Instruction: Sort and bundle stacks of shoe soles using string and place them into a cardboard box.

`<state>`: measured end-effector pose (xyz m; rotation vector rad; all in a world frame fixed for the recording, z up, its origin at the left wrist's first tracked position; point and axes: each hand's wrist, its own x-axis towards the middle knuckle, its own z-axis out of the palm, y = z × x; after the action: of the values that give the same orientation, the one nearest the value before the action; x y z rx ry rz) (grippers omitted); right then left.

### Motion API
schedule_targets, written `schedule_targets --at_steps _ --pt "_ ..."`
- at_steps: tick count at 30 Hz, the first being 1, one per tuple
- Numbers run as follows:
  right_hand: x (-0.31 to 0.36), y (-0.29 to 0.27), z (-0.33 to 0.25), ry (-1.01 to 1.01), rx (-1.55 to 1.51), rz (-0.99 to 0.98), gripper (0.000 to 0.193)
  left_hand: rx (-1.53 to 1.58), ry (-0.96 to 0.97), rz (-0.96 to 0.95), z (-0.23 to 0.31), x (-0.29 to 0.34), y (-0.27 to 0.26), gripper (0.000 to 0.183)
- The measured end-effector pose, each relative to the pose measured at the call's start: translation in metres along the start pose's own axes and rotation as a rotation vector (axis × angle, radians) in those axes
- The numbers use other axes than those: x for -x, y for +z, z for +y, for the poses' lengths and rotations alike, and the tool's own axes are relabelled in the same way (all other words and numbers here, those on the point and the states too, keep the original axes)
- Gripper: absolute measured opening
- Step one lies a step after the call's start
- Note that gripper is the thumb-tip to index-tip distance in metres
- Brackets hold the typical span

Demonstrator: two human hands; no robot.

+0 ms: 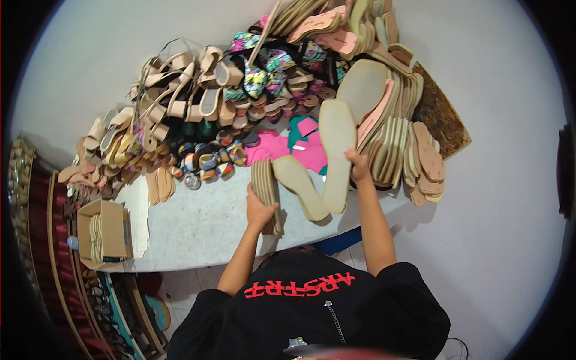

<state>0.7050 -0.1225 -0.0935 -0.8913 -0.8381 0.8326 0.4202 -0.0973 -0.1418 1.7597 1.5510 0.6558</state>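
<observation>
My left hand [260,211] is closed around a stack of beige shoe soles [264,186] standing on edge near the table's front. In my right hand [359,165] is a single pale sole [337,144], pinched at its right edge and raised, so that it overlaps what lies behind. Between the hands another sole [303,189] lies tilted, its lower end close to the held one. Just beyond my right hand stand packed rows of soles [390,147], with one broad pale sole [363,90] leaning on them.
Heeled sandals [180,90], patterned sandals [279,72] and pink cloth pieces [270,147] are piled along the back of the white table [198,231]. An open cardboard box [114,231] with soles sits at the left corner. A brown board [441,114] leans at the right.
</observation>
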Motion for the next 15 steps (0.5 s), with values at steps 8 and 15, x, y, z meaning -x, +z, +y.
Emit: schedule_targets --at_steps 8,15 --pt "0.065 0.087 0.046 0.163 0.041 -0.027 0.064 0.071 0.063 0.119 -0.027 -0.003 0.001 0.087" --pt "0.067 0.077 0.073 0.318 0.411 0.024 0.061 0.045 -0.014 0.087 -0.036 -0.003 -0.036 0.087"
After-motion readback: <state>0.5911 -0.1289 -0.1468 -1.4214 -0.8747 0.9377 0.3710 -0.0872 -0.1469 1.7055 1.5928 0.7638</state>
